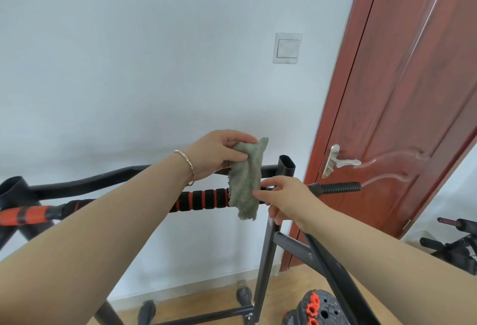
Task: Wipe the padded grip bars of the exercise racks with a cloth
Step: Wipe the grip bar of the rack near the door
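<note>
Cloth (245, 182): left hand (216, 154) (right hand (286, 198) too)

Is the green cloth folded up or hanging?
Hanging: green cloth droops across the padded grip bar, left hand pinching its top, right hand its side.

Open room lies above the padded bar (204, 199), toward the far wall (129, 66). At its right end the upright post (286, 167) and ribbed side handle (335, 188) crowd in; slanted struts (335, 273) block below.

Two forearms, bare, entering from the lower frame corners. One left hand (219, 155), centre frame, wearing a thin, pale metal, segmented bangle (186, 167). One right hand (285, 202), wrist bare.
</note>
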